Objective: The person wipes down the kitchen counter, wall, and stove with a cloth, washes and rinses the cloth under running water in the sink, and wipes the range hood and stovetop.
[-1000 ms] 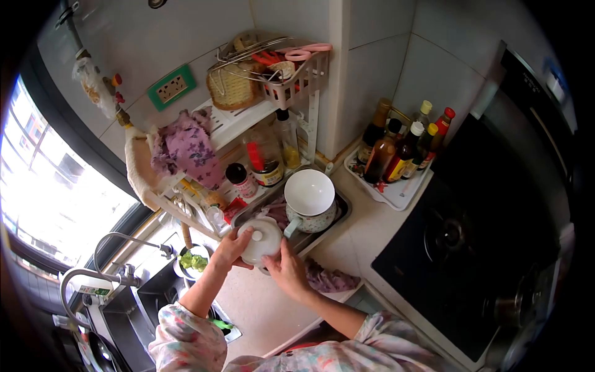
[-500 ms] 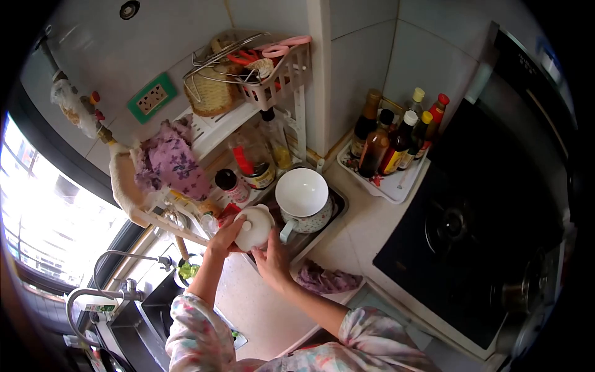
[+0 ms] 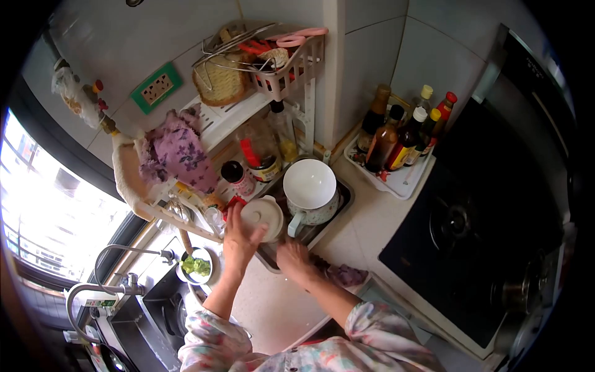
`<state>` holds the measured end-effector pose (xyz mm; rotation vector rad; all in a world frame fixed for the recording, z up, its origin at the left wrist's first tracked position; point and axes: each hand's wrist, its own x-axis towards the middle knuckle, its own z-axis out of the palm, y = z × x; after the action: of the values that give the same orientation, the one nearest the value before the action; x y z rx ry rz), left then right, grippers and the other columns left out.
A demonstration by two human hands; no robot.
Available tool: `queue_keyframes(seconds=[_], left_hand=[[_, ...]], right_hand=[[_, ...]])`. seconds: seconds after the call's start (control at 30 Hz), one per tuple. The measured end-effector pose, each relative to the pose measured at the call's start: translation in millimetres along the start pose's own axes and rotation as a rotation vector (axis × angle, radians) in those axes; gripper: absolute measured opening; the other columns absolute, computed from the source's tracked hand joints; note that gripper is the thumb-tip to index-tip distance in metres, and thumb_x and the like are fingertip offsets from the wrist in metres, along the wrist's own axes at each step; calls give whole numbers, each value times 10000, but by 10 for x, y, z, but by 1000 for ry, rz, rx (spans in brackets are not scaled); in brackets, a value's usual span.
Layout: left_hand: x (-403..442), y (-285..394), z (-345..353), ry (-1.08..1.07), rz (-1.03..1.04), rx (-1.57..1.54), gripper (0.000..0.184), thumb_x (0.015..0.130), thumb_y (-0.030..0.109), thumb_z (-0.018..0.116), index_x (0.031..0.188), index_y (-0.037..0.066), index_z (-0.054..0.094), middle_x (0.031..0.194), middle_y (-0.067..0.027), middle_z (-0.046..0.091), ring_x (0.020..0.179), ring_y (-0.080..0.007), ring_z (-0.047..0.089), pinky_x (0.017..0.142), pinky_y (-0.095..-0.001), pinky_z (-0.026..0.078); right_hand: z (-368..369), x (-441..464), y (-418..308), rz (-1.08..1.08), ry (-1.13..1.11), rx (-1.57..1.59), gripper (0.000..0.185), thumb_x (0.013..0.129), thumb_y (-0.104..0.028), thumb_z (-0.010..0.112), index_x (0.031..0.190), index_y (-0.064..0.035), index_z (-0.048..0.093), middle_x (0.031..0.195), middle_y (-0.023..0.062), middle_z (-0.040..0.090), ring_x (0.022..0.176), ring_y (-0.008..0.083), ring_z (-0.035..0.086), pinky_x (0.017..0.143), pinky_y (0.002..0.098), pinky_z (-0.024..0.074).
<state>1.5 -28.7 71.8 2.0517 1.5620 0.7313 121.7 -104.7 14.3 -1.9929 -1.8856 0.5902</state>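
A cream lidded pot (image 3: 263,218) with a round knob sits at the left end of the dark metal tray (image 3: 330,230). My left hand (image 3: 240,240) is at the pot's near left side, fingers stretched and apart, the thumb across its front. Close to the tray's near edge is my right hand (image 3: 294,256), turned downward; its fingers are blurred and partly hidden. On the tray to the right stands a white bowl (image 3: 310,185) on top of a patterned pot with a pale green handle (image 3: 296,223). A crumpled purple cloth (image 3: 347,274) lies beside my right wrist.
Several sauce bottles (image 3: 409,139) stand in a white tray (image 3: 406,189) at the back right, beside the black stove (image 3: 458,266). A white rack (image 3: 226,124) with a basket (image 3: 297,65) rises behind. The sink (image 3: 139,328) and a bowl of greens (image 3: 197,268) are at left.
My right hand has come off the lidded pot and moved right and down along the tray edge. The left hand's fingers have spread. The view has shifted slightly.
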Motion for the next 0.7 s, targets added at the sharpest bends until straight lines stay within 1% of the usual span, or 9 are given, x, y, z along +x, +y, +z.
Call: queue_keyframes(seconds=[0.03, 0.07, 0.13, 0.17, 0.27, 0.4, 0.5, 0.6, 0.7], left_hand=[[-52, 17, 10, 83, 223, 233, 810, 702, 364, 715, 1370, 155, 307, 1378, -219, 343, 1131, -441, 468, 847, -454, 486], [-56, 72, 19, 13, 209, 244, 855, 646, 334, 742, 1368, 170, 314, 1399, -215, 307, 1170, -454, 411, 896, -473, 441], [-2, 212, 34, -126, 175, 262, 955, 533, 275, 795, 1363, 201, 327, 1441, -207, 235, 1248, -480, 298, 996, -511, 352], [29, 232, 46, -150, 161, 285, 968, 514, 259, 795, 1361, 212, 329, 1438, -202, 245, 1249, -476, 300, 988, -511, 359], [106, 265, 105, -195, 137, 315, 989, 457, 201, 784, 1347, 229, 353, 1422, -184, 287, 1234, -454, 325, 973, -514, 371], [93, 256, 81, -176, 140, 273, 951, 463, 196, 769, 1332, 221, 382, 1405, -177, 318, 1203, -437, 354, 966, -506, 376], [105, 250, 76, -158, 145, 271, 926, 470, 208, 762, 1321, 215, 398, 1394, -175, 335, 1181, -430, 378, 956, -502, 384], [124, 233, 79, -151, 141, 262, 917, 476, 221, 759, 1318, 213, 399, 1388, -174, 345, 1171, -425, 392, 948, -496, 391], [130, 200, 84, -147, 150, 236, 919, 479, 229, 761, 1321, 214, 392, 1385, -172, 349, 1170, -423, 395, 946, -496, 392]], right_hand=[[-7, 47, 7, 21, -37, -5, 161, 800, -46, 502, 904, 23, 605, 999, 212, 567, 858, 344, 607, 708, 428, 512], [-3, 88, 8, 40, -72, -10, 161, 799, -38, 496, 878, 7, 629, 940, 186, 608, 840, 318, 624, 694, 412, 523], [14, 97, 45, -32, -31, -102, 146, 796, -40, 508, 858, -3, 635, 863, 163, 629, 789, 301, 643, 639, 398, 531], [32, 105, 64, -69, -10, -150, 139, 794, -42, 514, 848, -9, 638, 825, 152, 639, 763, 293, 653, 612, 391, 535], [104, 119, 94, -63, 83, -142, 128, 788, -47, 527, 784, -27, 654, 826, 143, 643, 736, 277, 656, 612, 376, 535], [131, 143, 80, -59, 51, -79, 82, 737, -80, 569, 747, -22, 625, 773, 149, 634, 710, 308, 655, 611, 425, 530], [-69, 69, -8, -56, 47, -4, 89, 669, -127, 599, 682, -43, 626, 747, 134, 639, 729, 302, 645, 618, 429, 518], [-31, -40, 41, -271, 275, 80, 101, 632, -174, 627, 628, -81, 588, 691, 87, 616, 676, 285, 610, 588, 390, 497], [-176, -245, 67, -411, 326, 178, 93, 613, -122, 604, 585, -78, 526, 636, 74, 570, 640, 283, 567, 563, 380, 469]])
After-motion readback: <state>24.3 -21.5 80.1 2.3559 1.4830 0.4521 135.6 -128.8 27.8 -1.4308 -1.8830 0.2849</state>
